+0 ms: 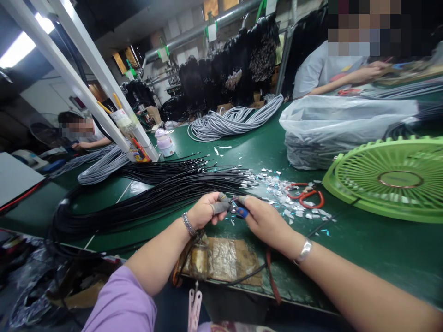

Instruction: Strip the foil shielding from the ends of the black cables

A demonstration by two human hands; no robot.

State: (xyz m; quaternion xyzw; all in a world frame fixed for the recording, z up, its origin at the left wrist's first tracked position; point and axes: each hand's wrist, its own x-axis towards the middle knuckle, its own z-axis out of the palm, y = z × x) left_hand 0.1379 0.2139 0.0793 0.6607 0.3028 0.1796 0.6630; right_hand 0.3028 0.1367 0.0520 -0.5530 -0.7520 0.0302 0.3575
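My left hand (212, 208) and my right hand (261, 216) meet over the near edge of the green table, fingers pinched together. Grey covers wrap some fingertips. From beneath my left wrist a dark cable emerges, and my left fingers appear closed on its end. At my right fingertips there is a blue piece (241, 211); whether it is finger tape or part of a tool I cannot make out. What my right fingers pinch is too small to name. Behind my hands lies a bundle of black cables (148, 198) with stripped, whitish ends.
Red-handled scissors (313, 199) lie among white scraps (277, 184). A green fan (391, 180) and a plastic bag (346, 133) stand at the right. Grey cable coils (238, 121) and a lilac bottle (164, 142) sit farther back. Two people work across the table.
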